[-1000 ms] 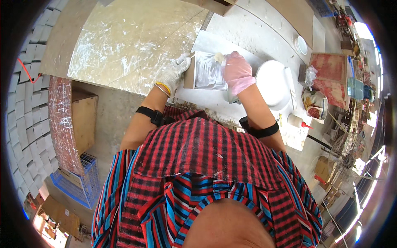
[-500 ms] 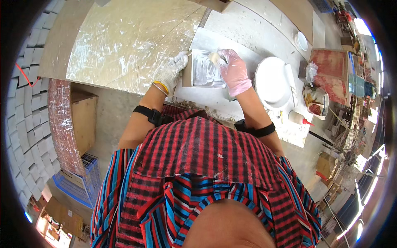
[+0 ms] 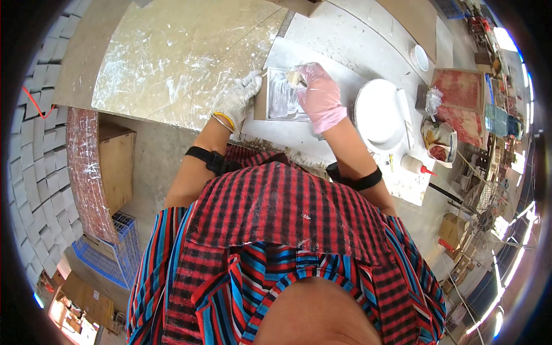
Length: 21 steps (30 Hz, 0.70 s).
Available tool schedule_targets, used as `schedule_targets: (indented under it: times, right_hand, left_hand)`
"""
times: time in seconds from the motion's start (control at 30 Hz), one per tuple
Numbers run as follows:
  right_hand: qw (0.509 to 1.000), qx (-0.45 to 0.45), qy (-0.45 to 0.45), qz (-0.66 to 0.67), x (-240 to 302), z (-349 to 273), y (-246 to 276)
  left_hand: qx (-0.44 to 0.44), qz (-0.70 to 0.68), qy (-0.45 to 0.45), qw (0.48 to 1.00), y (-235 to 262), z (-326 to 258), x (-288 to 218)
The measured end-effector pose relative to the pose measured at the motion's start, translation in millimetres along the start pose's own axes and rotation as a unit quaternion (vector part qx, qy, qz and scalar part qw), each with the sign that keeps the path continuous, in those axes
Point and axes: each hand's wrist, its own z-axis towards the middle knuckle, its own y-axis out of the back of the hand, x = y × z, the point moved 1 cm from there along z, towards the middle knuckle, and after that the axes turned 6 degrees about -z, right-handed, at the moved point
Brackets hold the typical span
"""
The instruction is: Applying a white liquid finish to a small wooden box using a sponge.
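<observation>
A shallow rectangular box (image 3: pixel 260 105) with white paste smeared in streaks inside lies on a pale board. My left hand (image 3: pixel 238 95), in a white work glove dusted with white, has its fingers curled at the box's left edge. Over the box's right part is my right hand (image 3: pixel 321 95) in a pink glove. Its fingers are closed on a small cream-coloured sponge-like pad (image 3: pixel 295 76) near the far side. The pad's lower face is hidden. Right of that hand stands a round white dish (image 3: pixel 360 123) of white paste, with a long white flat stick (image 3: pixel 406 112) at its right side.
A scuffed tan board (image 3: pixel 172 63) covers the left of the bench. A squeeze bottle with a red tip (image 3: pixel 411 164), an open bag (image 3: pixel 440 138) and a white tub (image 3: pixel 418 57) are on the right. A fan (image 3: pixel 486 213) stands beyond; a blue crate (image 3: pixel 109 253) is lower left.
My right hand has shifted slightly left and away from me, carrying the pad along the far part of the box. The left hand and the box have stayed in place.
</observation>
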Motion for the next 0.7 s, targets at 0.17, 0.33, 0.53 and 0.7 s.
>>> schedule_targets:
  times: [0.17,0.33,0.53,0.7]
  right_hand:
    - [0.996,-0.036,-0.011,-0.081,1,8,-23]
    - [0.996,-0.004,0.029,-0.087,18,16,-26]
    - [0.958,0.076,-0.167,0.218,12,17,1]
    - [0.996,-0.066,0.05,0.021,17,5,-31]
  left_hand:
    - [0.012,0.004,0.01,1.0,0,0,-3]
    - [0.007,0.015,-0.013,1.0,1,0,-3]
    - [0.024,-0.022,-0.014,0.999,-3,0,-3]
    - [0.002,0.011,0.002,1.0,-1,-3,-8]
